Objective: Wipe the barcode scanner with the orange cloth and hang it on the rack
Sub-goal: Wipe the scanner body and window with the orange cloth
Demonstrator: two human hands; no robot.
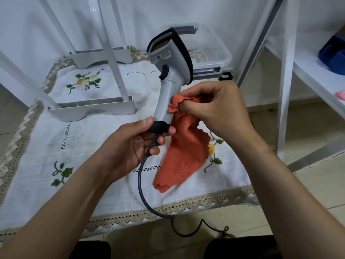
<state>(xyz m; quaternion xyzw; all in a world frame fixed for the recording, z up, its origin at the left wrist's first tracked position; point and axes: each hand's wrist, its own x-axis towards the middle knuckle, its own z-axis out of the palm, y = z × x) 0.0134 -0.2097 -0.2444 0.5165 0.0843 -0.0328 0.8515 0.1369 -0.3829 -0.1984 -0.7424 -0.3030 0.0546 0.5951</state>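
Note:
A grey barcode scanner (170,71) with a black head rim and black trigger stands upright above the table, head at the top. My left hand (134,146) grips its black base, where the dark cable (141,184) leaves and loops down over the table edge. My right hand (216,111) pinches the orange cloth (184,156) against the right side of the scanner's handle; the rest of the cloth hangs down onto the tablecloth. The white rack (104,53) stands behind and to the left on two flat feet.
An embroidered white tablecloth (56,143) with a lace border covers the low table. A clear plastic box (214,51) sits behind the scanner. White shelving (287,81) rises at the right, holding a blue object (334,55). Tiled floor lies below the table edge.

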